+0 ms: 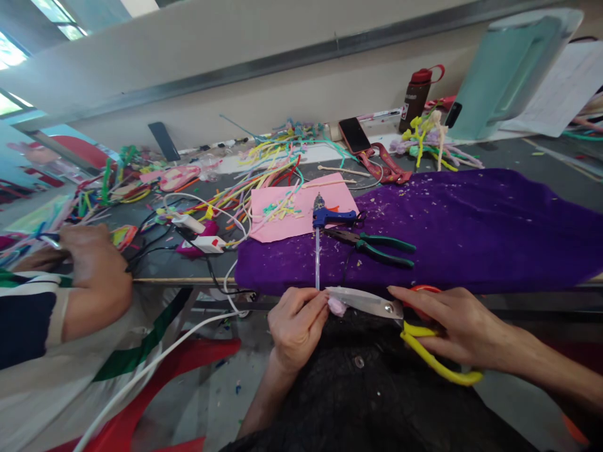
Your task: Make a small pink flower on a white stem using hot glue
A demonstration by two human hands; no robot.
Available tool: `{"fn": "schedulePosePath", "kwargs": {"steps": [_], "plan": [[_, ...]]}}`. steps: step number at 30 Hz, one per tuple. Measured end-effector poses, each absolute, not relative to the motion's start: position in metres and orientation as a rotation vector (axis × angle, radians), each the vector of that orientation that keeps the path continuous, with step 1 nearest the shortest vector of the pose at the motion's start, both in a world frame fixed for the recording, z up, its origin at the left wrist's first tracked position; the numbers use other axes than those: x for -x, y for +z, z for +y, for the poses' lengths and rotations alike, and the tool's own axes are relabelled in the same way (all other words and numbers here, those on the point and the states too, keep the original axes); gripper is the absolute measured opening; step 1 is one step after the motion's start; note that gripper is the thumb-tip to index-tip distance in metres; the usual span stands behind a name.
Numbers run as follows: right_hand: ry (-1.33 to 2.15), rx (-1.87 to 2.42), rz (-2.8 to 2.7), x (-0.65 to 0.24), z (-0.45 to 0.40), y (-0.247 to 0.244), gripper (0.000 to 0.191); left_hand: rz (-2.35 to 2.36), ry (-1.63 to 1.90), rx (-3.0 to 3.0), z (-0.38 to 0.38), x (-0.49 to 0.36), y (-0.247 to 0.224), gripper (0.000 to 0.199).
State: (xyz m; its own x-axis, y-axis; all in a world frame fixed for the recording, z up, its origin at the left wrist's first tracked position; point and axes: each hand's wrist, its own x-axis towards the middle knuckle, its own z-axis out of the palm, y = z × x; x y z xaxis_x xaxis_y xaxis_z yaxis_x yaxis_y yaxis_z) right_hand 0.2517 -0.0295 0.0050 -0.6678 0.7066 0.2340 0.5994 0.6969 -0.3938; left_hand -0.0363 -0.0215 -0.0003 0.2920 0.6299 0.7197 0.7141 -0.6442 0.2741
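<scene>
My left hand (298, 323) is closed, pinching a small pale pink-lilac fluffy piece (336, 306) between thumb and fingertips. In my right hand (455, 326) is a pair of scissors (367, 302) with one orange-red and one yellow handle. Their blades reach left to the fluffy piece and my left fingertips; whether they touch it I cannot tell. Just beyond, on the purple cloth (471, 226), lie a blue glue gun (330, 216) with a clear glue stick (317, 257) and green-handled pliers (384, 248).
A pink sheet (268, 220) holds small coloured clippings. Pipe cleaners are heaped behind it, near a phone (354, 135), a dark bottle (417, 97) and a teal container (509, 81). Left are a power strip (207, 245), trailing cables and a co-worker's arm (97, 270).
</scene>
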Motion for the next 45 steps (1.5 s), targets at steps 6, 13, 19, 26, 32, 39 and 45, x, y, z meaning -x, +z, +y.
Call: {"fn": "schedulePosePath", "kwargs": {"steps": [6,13,19,26,32,39,45], "plan": [[0.52,1.114,-2.427,-0.253,-0.029,0.004,0.057,-1.333,-1.292,2.437,-0.022,0.037,-0.002,0.027],[0.44,1.058,-2.455,-0.251,-0.034,0.015,0.058,-1.33,-1.318,2.457,-0.022,0.038,-0.002,0.035],[0.297,1.038,-2.453,-0.246,-0.034,0.011,0.057,-1.331,-1.333,2.444,-0.022,0.038,-0.002,0.034],[0.289,1.032,-2.454,-0.25,-0.031,0.003,0.059,-1.335,-1.364,2.454,-0.022,0.037,-0.002,0.032],[0.331,1.027,-2.512,-0.252,-0.03,-0.001,0.059,-1.358,-1.389,2.473,-0.023,0.035,-0.001,0.03],[0.324,1.011,-2.502,-0.254,-0.03,-0.005,0.059,-1.386,-1.399,2.473,-0.022,0.037,-0.003,0.028],[0.375,1.06,-2.529,-0.255,-0.027,-0.01,0.054,-1.42,-1.44,2.504,-0.023,0.034,0.0,0.025]]}}
